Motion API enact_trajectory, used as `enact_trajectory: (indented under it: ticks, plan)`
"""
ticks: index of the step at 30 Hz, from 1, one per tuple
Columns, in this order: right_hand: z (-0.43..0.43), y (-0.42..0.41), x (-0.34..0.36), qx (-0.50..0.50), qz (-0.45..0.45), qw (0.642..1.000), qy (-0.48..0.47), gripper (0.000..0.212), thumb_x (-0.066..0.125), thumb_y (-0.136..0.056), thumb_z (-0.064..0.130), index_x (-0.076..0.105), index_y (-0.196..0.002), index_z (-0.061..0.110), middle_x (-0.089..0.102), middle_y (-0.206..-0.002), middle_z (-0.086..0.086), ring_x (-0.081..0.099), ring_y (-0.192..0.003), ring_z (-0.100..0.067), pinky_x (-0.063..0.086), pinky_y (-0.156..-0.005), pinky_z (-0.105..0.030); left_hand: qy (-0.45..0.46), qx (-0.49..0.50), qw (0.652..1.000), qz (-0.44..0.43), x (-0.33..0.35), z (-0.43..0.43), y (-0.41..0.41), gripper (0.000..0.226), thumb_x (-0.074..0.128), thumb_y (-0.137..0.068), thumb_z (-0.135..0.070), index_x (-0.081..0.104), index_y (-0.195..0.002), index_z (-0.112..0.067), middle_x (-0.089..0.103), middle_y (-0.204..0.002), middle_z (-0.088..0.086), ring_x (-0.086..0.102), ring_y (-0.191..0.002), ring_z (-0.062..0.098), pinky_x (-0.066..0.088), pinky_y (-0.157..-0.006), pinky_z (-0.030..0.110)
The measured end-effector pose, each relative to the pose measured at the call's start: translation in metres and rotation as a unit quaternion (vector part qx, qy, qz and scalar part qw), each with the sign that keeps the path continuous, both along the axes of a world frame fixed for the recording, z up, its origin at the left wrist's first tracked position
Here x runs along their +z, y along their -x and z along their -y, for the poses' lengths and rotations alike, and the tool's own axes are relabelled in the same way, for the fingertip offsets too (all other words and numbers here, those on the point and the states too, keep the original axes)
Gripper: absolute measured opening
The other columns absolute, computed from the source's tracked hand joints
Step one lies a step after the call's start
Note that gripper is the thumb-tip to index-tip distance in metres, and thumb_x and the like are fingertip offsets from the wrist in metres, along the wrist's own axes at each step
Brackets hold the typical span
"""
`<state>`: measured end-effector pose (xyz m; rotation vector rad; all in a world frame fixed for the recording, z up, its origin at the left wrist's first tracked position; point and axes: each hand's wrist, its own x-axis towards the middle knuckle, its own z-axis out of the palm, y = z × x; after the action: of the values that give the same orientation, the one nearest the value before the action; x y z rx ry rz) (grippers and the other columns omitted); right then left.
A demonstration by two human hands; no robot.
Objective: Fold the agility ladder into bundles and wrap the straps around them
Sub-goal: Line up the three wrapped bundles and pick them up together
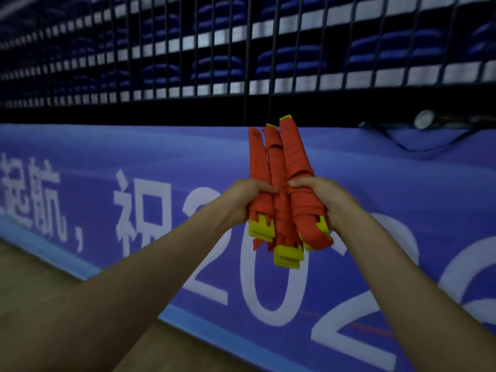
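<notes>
**A:** Why are we holding the three bundles of flat yellow rungs wound in orange-red webbing straps [279, 167] upright in mid-air, at the centre of our view?

**B:** We think it keeps them together as one pack. Our left hand [243, 202] curls round the bundle on the 9 o'clock side. Our right hand [326, 204] curls round the one on the 3 o'clock side. The middle bundle is squeezed between them, and the two hands nearly meet over it.

**A:** And the wrapping?

**B:** The straps cover each bundle almost end to end. Only the yellow rung tips [287, 255] show at 6 o'clock, and a little at 12. So we judge the task close to done.

**A:** Is anything under them?

**B:** No, they rest on nothing. Behind them a blue padded barrier [134, 162] with white characters runs from 9 toward 4 o'clock. A pale wooden floor [40, 277] lies at 8 o'clock. A black wire-mesh fence [188, 63] stands at 12 o'clock, with rows of blue seats [281, 60] beyond it.
</notes>
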<state>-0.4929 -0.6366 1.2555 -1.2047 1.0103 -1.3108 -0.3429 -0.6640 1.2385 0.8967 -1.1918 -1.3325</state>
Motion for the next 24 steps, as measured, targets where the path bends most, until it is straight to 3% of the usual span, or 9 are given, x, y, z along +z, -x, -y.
enact_trajectory:
  ticks: [5, 7, 13, 21, 24]
  plan:
    - [0.009, 0.046, 0.043, -0.021, 0.018, 0.999, 0.027, 0.022, 0.064, -0.082, 0.001, 0.065, -0.104, 0.000, 0.068, -0.072, -0.013, 0.062, -0.042, -0.019, 0.051, -0.040, -0.026, 0.027, -0.043, 0.999, 0.015, 0.051, 0.016, 0.046, 0.017, 0.058, -0.085, 0.007, 0.065, -0.099, 0.001, 0.070, -0.090, 0.015, 0.068, -0.064, 0.022, 0.059, -0.061, 0.037]
    - [0.015, 0.058, 0.055, -0.033, 0.026, 0.998, 0.041, 0.024, 0.064, -0.083, 0.002, 0.064, -0.107, 0.001, 0.067, -0.070, -0.012, 0.061, -0.040, -0.019, 0.049, -0.038, -0.024, 0.030, -0.066, 0.997, 0.027, 0.067, 0.026, 0.057, 0.017, 0.057, -0.085, 0.006, 0.065, -0.099, 0.000, 0.071, -0.087, 0.014, 0.069, -0.064, 0.022, 0.059, -0.060, 0.037]
    - [0.044, 0.077, 0.072, -0.049, 0.031, 0.997, 0.049, 0.002, 0.060, -0.087, 0.002, 0.060, -0.087, 0.004, 0.062, -0.047, -0.005, 0.056, -0.032, -0.015, 0.043, -0.033, -0.020, 0.048, -0.100, 0.993, 0.046, 0.089, 0.067, 0.080, 0.014, 0.056, -0.086, 0.006, 0.064, -0.095, -0.001, 0.071, -0.083, 0.014, 0.069, -0.059, 0.021, 0.059, -0.055, 0.036]
    - [0.129, 0.069, 0.085, -0.052, 0.015, 0.997, 0.057, 0.007, 0.056, -0.091, 0.005, 0.058, -0.085, 0.006, 0.061, -0.046, -0.005, 0.054, -0.031, -0.015, 0.044, -0.034, -0.020, 0.067, -0.153, 0.985, 0.037, 0.100, 0.168, 0.075, 0.014, 0.052, -0.089, 0.004, 0.063, -0.096, -0.002, 0.072, -0.075, 0.011, 0.069, -0.058, 0.021, 0.058, -0.058, 0.035]
    - [0.170, 0.061, 0.095, -0.044, 0.020, 0.997, 0.067, 0.011, 0.053, -0.093, 0.006, 0.056, -0.082, 0.006, 0.059, -0.044, -0.004, 0.052, -0.029, -0.014, 0.043, -0.033, -0.018, 0.072, -0.164, 0.983, 0.047, 0.111, 0.215, 0.068, 0.013, 0.054, -0.089, 0.002, 0.063, -0.097, -0.002, 0.071, -0.088, 0.014, 0.069, -0.067, 0.023, 0.058, -0.062, 0.037]
